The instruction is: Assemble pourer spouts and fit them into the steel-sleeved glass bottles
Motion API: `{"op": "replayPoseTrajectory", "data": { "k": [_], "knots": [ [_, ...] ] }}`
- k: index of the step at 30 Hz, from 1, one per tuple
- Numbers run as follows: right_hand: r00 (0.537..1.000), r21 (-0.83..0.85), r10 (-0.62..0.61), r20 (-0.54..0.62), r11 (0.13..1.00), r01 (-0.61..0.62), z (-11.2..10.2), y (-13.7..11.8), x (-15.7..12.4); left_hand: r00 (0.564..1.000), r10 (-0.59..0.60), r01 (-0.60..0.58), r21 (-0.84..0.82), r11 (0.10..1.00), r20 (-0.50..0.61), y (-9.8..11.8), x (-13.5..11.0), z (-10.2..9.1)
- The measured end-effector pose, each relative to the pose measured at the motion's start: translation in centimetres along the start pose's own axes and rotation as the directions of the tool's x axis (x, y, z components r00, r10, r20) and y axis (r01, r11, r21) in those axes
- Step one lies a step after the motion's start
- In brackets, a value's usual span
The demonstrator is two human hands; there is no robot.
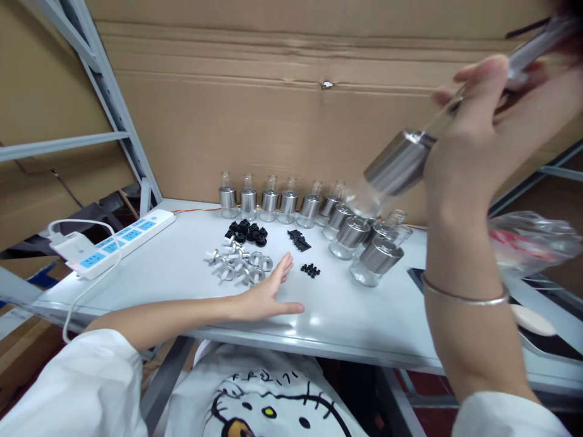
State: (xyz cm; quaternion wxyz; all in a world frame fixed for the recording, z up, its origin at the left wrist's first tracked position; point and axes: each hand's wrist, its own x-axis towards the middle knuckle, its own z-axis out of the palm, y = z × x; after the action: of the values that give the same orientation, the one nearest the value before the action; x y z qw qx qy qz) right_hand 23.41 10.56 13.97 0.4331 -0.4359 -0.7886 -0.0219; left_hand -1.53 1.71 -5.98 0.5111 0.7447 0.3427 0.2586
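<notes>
My left hand (264,297) is open above the front of the table, fingers spread and nothing in it. Just beyond it lie a heap of silver ring-shaped metal parts (241,264) and a small group of black pieces (311,270). At upper right, my right hand (483,121) is raised and blurred, its fingers closed around the neck end of a glass bottle with a metal sleeve (401,164). That bottle is tilted, base toward lower left. A long grey object (537,48), smeared by motion, shows beside the same fingers; its kind is unclear.
Several sleeved glass bottles (270,200) stand along the back and right of the table (182,261). Black round caps (246,232) and flat black pieces (299,240) lie before them. A white power strip (127,240) is left; a clear plastic bag (532,243) is right. Cardboard (228,109) forms the back.
</notes>
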Motion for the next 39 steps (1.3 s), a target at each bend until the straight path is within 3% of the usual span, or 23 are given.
{"op": "replayPoseTrajectory", "data": {
  "k": [4,6,8,9,12,16,18,21,23,25,28,30,34,36,39],
  "knots": [
    [0.998,0.266,-0.065,0.021,0.962,0.057,3.6,-3.3,-5.9,0.995,0.102,-0.1,-0.296,0.95,-0.009,-1.2,0.9,-0.1],
    [0.997,0.394,-0.082,-0.014,0.915,0.08,5.7,-5.2,-8.6,0.989,0.139,-0.117,-0.347,0.93,0.04,-1.2,1.1,-0.2],
    [0.992,0.534,-0.041,-0.119,0.839,0.099,7.8,-6.8,-10.5,0.977,0.178,-0.127,-0.343,0.931,0.12,-0.9,1.1,-0.3],
    [0.985,0.604,-0.011,-0.171,0.789,0.114,8.8,-7.3,-11.2,0.971,0.181,-0.122,-0.326,0.937,0.158,-0.7,1.1,-0.4],
    [0.983,0.707,-0.047,-0.178,0.689,0.161,10.7,-8.0,-12.1,0.971,0.099,-0.034,-0.281,0.959,0.219,-0.2,1.0,-0.8],
    [0.967,0.754,-0.096,-0.236,0.61,0.245,11.1,-8.3,-12.2,0.966,0.036,0.044,-0.301,0.953,0.256,0.4,0.9,-1.3],
    [0.98,0.79,-0.084,-0.179,0.582,0.194,11.2,-8.7,-12.0,0.955,0.066,0.023,-0.293,0.956,0.289,0.7,0.6,-1.3],
    [0.999,0.86,0.037,0.017,0.509,-0.034,11.8,-9.0,-11.7,0.94,0.109,-0.015,-0.28,0.96,0.324,0.8,0.2,-1.2],
    [0.985,0.893,0.098,0.143,0.415,-0.171,12.2,-9.0,-11.6,0.941,0.11,-0.009,-0.3,0.954,0.319,0.8,0.1,-1.1],
    [0.966,0.89,0.087,0.243,0.376,-0.258,12.1,-8.9,-11.6,0.954,0.089,0.001,-0.298,0.954,0.287,0.8,0.1,-1.1],
    [0.945,0.823,0.046,0.324,0.48,-0.305,11.2,-9.0,-11.9,0.963,0.058,0.008,-0.245,0.97,0.262,1.0,0.1,-1.0],
    [0.941,0.768,0.083,0.328,0.557,-0.317,10.5,-9.3,-11.9,0.956,0.038,0.032,-0.232,0.972,0.291,1.2,0.0,-0.9],
    [0.927,0.708,0.135,0.351,0.609,-0.357,9.9,-9.5,-11.6,0.931,0.036,0.068,-0.271,0.96,0.364,1.5,0.0,-1.0],
    [0.954,0.688,0.069,0.292,0.678,-0.26,10.0,-9.3,-11.5,0.922,0.049,0.061,-0.268,0.961,0.385,1.6,0.1,-1.2],
    [0.982,0.622,-0.144,0.122,0.782,0.038,10.2,-9.1,-11.7,0.921,0.062,0.028,-0.222,0.975,0.386,1.8,0.2,-1.4]
  ]
}}
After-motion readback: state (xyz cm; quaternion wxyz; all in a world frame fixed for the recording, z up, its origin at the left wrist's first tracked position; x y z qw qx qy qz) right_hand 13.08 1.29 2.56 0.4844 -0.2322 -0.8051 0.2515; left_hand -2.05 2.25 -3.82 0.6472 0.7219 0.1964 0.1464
